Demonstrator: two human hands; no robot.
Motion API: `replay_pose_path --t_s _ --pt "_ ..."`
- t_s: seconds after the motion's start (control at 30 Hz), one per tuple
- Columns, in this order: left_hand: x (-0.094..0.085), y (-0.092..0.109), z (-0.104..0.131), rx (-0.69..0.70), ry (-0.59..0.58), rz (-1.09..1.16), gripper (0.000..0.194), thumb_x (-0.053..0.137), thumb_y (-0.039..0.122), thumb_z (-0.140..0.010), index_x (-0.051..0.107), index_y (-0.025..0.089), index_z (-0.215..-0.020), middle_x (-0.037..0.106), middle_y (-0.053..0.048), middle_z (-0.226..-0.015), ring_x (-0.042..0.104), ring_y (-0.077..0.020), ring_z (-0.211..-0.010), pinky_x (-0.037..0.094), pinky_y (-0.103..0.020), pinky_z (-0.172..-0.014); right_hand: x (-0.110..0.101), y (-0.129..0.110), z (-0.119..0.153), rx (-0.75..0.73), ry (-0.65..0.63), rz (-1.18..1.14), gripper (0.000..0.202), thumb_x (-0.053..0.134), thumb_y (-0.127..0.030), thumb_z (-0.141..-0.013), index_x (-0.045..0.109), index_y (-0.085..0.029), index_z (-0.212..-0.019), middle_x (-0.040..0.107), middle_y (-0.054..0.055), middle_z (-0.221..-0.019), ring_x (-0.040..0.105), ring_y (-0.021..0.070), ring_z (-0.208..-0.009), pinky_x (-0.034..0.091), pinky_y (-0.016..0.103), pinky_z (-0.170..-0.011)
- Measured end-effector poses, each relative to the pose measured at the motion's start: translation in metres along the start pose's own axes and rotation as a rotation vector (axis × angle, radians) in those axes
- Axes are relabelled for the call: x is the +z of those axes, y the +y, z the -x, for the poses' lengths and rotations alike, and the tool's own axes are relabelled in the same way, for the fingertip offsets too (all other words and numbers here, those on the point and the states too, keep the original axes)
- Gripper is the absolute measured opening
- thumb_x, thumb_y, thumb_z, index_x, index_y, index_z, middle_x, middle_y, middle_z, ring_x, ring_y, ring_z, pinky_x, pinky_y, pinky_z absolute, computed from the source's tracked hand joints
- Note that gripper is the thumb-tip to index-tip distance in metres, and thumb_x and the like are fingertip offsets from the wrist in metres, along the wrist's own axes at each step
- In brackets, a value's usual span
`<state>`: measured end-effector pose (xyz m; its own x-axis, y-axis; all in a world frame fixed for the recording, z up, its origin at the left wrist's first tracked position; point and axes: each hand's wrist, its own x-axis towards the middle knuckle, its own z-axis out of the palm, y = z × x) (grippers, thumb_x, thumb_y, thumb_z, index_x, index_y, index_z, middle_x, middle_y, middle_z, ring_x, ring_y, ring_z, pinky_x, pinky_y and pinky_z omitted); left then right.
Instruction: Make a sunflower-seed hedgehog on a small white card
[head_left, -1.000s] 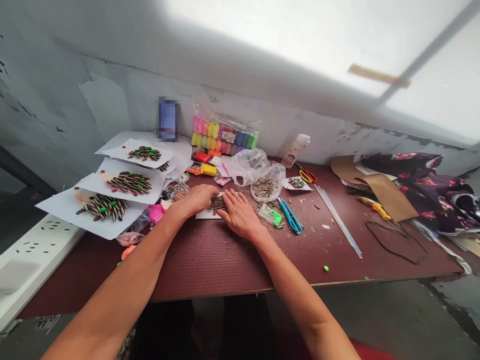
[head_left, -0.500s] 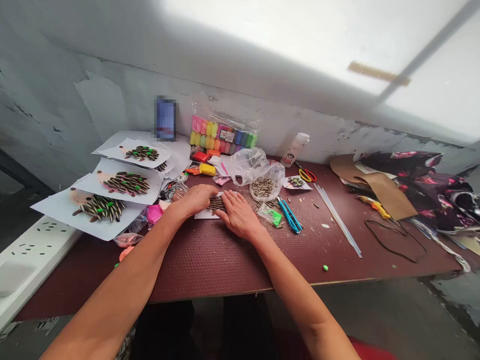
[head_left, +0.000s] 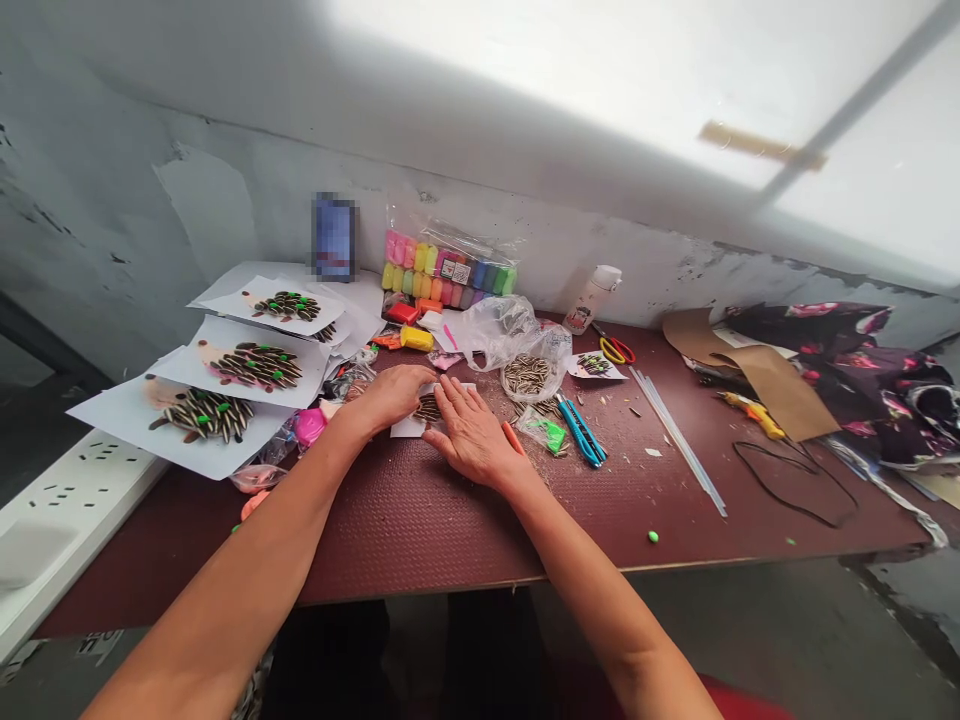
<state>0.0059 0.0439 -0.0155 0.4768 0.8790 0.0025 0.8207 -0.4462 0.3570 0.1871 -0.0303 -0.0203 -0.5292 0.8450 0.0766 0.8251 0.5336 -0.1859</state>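
Observation:
A small white card (head_left: 405, 428) lies on the table under both my hands, with rows of striped sunflower seeds (head_left: 428, 408) on it. My right hand (head_left: 474, 428) rests flat over the card's right part, its fingers stretched out and the thumb apart. At the card's left side, my left hand (head_left: 396, 394) has its fingers bent down and closed; its fingertips and anything in them are hidden. Just right of the hands stands a clear plastic bag of sunflower seeds (head_left: 527, 376). Near it are a bag of green clay (head_left: 553, 434) and a blue-handled cutting tool (head_left: 581, 430).
Seed hedgehog pictures (head_left: 202, 430) are stacked at left, beside a white power strip (head_left: 79, 500). Behind are a pack of coloured clay (head_left: 450, 270) and a white bottle (head_left: 592, 298). To the right lie scissors (head_left: 616, 350), clear glue sticks (head_left: 679, 440) and a yellow glue gun (head_left: 754, 412).
My right hand has shifted slightly, and its little finger now stands out to the side. My left hand stays at the card's left side. The view has moved a little.

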Motion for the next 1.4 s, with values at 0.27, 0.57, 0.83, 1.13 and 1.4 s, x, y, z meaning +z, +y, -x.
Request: replay_pose_path --t_s 0.27,0.57,0.83,1.13,1.4 --pt "-0.0024 0.0039 0.0009 -0.044 -0.03 -0.042 0.051 0.051 0.002 -0.085 0.075 0.023 -0.125 0.072 -0.009 -0.135 0.065 -0.0245 -0.128 0.048 -0.03 -0.108 0.0076 0.0007 -0.0023 0.006 -0.03 -0.001 0.084 0.029 -0.066 -0.104 0.029 -0.005 -0.162 0.025 0.02 -0.169 0.02 0.0303 -0.16 0.022 0.05 -0.13" --pt "0.0024 -0.0016 0.0002 -0.029 -0.018 -0.051 0.046 0.057 0.007 -0.085 0.076 0.026 -0.122 0.075 -0.007 -0.13 0.067 -0.0243 -0.124 0.049 -0.029 -0.106 0.0058 0.0 -0.0022 0.01 -0.055 -0.017 0.09 0.025 -0.069 -0.103 0.03 0.0 -0.161 0.026 0.024 -0.168 0.021 0.0314 -0.159 0.022 0.048 -0.131" --pt "0.0037 -0.0033 0.0005 -0.028 -0.008 -0.069 0.047 0.055 0.009 -0.085 0.075 0.026 -0.124 0.075 -0.006 -0.13 0.066 -0.022 -0.125 0.048 -0.027 -0.107 0.01 0.0027 -0.0016 -0.002 -0.029 -0.028 0.092 0.027 -0.073 -0.101 0.029 -0.004 -0.162 0.027 0.022 -0.169 0.023 0.0311 -0.159 0.023 0.048 -0.13" --pt "0.0041 -0.0038 0.0004 -0.03 -0.009 -0.058 0.046 0.056 0.011 -0.085 0.075 0.027 -0.123 0.075 -0.006 -0.129 0.066 -0.023 -0.125 0.048 -0.028 -0.107 0.0082 0.0005 -0.0012 0.01 -0.045 -0.021 0.091 0.028 -0.07 -0.102 0.029 -0.001 -0.162 0.025 0.024 -0.168 0.022 0.0314 -0.159 0.024 0.049 -0.13" --pt "0.0039 -0.004 0.0 -0.033 -0.012 -0.047 0.044 0.06 0.012 -0.085 0.075 0.028 -0.122 0.075 -0.006 -0.128 0.066 -0.0236 -0.125 0.048 -0.028 -0.106 0.0078 0.0001 -0.0019 0.009 -0.037 -0.024 0.091 0.028 -0.071 -0.102 0.031 -0.001 -0.161 0.029 0.024 -0.167 0.025 0.032 -0.158 0.026 0.048 -0.129"
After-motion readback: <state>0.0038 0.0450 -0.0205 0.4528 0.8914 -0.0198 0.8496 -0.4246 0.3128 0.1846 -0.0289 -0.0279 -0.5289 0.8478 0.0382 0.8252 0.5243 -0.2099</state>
